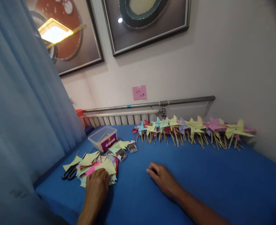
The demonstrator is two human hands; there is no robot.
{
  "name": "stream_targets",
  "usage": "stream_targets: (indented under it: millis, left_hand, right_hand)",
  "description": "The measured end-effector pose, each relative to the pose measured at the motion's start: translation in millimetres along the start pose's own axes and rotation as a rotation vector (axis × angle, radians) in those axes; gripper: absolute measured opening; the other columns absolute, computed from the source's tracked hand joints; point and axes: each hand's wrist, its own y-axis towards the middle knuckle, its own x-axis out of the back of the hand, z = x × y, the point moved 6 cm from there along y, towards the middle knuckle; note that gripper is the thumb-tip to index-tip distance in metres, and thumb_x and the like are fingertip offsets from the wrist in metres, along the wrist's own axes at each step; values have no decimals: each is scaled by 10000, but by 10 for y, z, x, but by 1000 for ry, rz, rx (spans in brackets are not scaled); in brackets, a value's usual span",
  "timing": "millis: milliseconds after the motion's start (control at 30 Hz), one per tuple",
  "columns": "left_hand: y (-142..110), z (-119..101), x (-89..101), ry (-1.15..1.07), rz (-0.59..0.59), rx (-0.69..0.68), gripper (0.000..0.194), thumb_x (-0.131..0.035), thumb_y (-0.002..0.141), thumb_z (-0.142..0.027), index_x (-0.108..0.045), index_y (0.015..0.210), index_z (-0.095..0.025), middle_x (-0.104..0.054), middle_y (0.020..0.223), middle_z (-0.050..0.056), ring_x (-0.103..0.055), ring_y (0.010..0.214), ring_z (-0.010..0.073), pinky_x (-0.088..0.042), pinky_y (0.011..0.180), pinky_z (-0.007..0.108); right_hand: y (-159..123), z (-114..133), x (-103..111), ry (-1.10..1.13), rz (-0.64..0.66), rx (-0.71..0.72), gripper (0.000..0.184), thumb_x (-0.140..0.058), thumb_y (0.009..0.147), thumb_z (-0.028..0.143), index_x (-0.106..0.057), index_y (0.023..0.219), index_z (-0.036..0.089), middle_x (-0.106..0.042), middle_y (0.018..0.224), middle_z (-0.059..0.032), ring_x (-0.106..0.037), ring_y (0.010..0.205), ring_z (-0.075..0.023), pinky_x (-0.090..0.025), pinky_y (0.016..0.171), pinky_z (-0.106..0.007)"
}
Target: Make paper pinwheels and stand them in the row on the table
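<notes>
My left hand [97, 184] lies on the near edge of a loose pile of coloured paper pieces [107, 165]. Its fingers are bent down at a pale yellow piece; the fingertips are partly hidden. To the right, my right hand [160, 176] rests on the blue table in a loose curl, with nothing visible in it. Beyond the pile are two small open cardboard boxes; the nearer box [121, 155] contains tiny metallic pieces, and the other box [132, 147] stands behind it. Black-handled scissors [70, 172] lie left of the pile, partly under paper.
A clear plastic tub [102, 137] with thin sticks stands behind the pile. Paper pinwheels [194, 126] on sticks lie in a long row along the back right. A blue curtain [35, 93] hangs at left. A metal pipe [187, 100] runs along the wall.
</notes>
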Motion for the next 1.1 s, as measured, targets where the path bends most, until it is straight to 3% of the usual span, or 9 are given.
stream_targets:
  millis: [200, 333, 467, 567, 633, 700, 767, 967, 1100]
  left_hand:
    - [-2, 181, 23, -264, -80, 190, 292, -455, 936, -269, -734, 885, -196, -765, 949, 91, -690, 899, 251, -457, 794, 343]
    - [19, 322, 240, -577, -268, 446, 285, -505, 895, -387, -723, 911, -203, -763, 931, 71, -685, 882, 250, -479, 776, 332]
    - [241, 158, 348, -961, -410, 582, 322, -583, 819, -465, -711, 907, -183, -737, 833, 41, -666, 831, 233, -497, 753, 328]
    - [591, -248, 137, -1469, -268, 595, 322, -684, 696, -458, -679, 827, -164, -693, 725, 15, -644, 686, 187, -503, 642, 293]
    - [832, -641, -59, -1733, -22, 549, 314, -742, 629, -405, -669, 799, -152, -678, 681, 12, -636, 627, 171, -494, 598, 276]
    - [1002, -1033, -248, -1877, 248, 491, 311, -774, 591, -357, -668, 785, -138, -691, 681, 31, -643, 615, 175, -490, 585, 275]
    - [1099, -1309, -422, -1912, 382, 469, 298, -790, 564, -330, -658, 740, -129, -684, 644, 36, -616, 562, 163, -469, 553, 268]
    - [1065, -1594, -840, -1848, 297, 514, 292, -807, 532, -353, -641, 648, -142, -596, 510, -28, -484, 457, 93, -358, 491, 217]
    - [907, -1640, -905, -1809, 336, 519, 298, -820, 548, -375, -651, 664, -158, -617, 540, -29, -510, 478, 101, -367, 508, 221]
  right_hand:
    - [-9, -19, 11, 1, -1, -6, 301, -514, 932, 385, -487, 684, 217, -535, 641, 40, -491, 630, -140, -325, 610, -266]
    - [-19, -8, 30, 11, -26, -11, 295, -514, 935, 381, -493, 693, 214, -525, 633, 45, -479, 621, -137, -320, 603, -267]
    - [-33, -10, 53, 41, -101, -6, 294, -495, 945, 383, -494, 703, 216, -514, 634, 43, -476, 622, -140, -331, 604, -272]
    - [-11, -64, 59, 120, -152, -15, 304, -492, 952, 448, -536, 759, 217, -549, 665, 34, -505, 648, -148, -370, 627, -274]
    - [31, -176, 80, 262, -200, -87, 374, -469, 949, 559, -567, 826, 219, -604, 713, 16, -546, 662, -158, -411, 637, -280]
    - [77, -307, 110, 503, -250, -166, 505, -504, 879, 699, -609, 946, 210, -689, 886, -46, -631, 753, -191, -477, 684, -308]
    - [114, -397, 128, 746, -261, -217, 625, -547, 819, 769, -627, 1060, 199, -713, 1053, -106, -682, 878, -229, -520, 755, -346]
    - [149, -373, 119, 1043, -211, -232, 548, -640, 844, 675, -666, 1121, 203, -760, 1091, -113, -715, 980, -256, -536, 837, -387]
    - [177, -446, 78, 1070, -270, -276, 512, -784, 748, 584, -696, 1059, 187, -790, 986, -97, -739, 938, -301, -570, 819, -427]
